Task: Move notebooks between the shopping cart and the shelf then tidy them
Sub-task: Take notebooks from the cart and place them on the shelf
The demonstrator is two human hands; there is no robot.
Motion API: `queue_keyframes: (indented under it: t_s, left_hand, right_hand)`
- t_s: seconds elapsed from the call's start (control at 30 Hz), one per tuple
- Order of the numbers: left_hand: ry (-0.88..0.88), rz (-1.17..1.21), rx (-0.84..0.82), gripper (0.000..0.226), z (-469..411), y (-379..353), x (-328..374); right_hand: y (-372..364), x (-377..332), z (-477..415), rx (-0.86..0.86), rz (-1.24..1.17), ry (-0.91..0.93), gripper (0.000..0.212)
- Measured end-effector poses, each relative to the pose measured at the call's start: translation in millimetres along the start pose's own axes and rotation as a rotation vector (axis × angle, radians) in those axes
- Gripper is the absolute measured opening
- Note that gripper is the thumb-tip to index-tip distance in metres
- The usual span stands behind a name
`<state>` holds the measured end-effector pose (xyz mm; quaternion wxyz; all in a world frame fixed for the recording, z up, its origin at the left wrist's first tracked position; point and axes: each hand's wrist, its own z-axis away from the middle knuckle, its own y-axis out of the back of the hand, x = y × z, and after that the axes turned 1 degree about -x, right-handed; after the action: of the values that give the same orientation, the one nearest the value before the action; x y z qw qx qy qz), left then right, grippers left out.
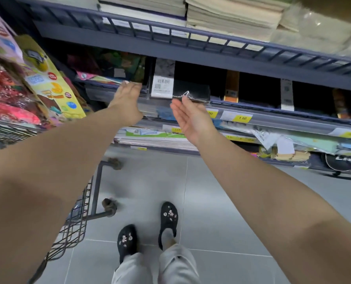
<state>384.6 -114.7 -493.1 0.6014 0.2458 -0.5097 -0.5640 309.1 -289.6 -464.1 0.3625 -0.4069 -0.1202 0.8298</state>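
A black notebook (191, 92) in clear wrap, with a white barcode label (162, 86), lies on the middle shelf (273, 113) with its front edge over the rail. My left hand (127, 99) is flat and open, fingertips at the shelf rail just left of the label. My right hand (191, 117) is open, palm turned up, just below and in front of the notebook's front edge. Neither hand holds anything. Coloured notebooks (109, 68) lie on the same shelf to the left. The shopping cart (76, 218) shows its wire corner at lower left, under my left arm.
The upper shelf (191, 44) carries stacks of beige paper pads (232, 15). Lower shelves hold flat books and packets (156, 138) behind yellow price tags. Colourful packets (37, 78) hang at the left. Grey floor tiles and my two black shoes (148, 230) are below.
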Motion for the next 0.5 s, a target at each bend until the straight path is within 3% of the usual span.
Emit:
queue_keyframes:
  t_s: [0.23,0.5]
  left_hand:
    - [0.017,0.045,-0.038,0.086,5.5,2.6,2.2]
    - [0.139,0.220,0.004,0.072,59.8,6.2,1.4]
  right_hand:
    - [-20.2,-0.4,-13.4,0.185,0.138,0.114,0.024]
    - [-28.1,18.7,16.2,0.050,0.608,0.057,0.016]
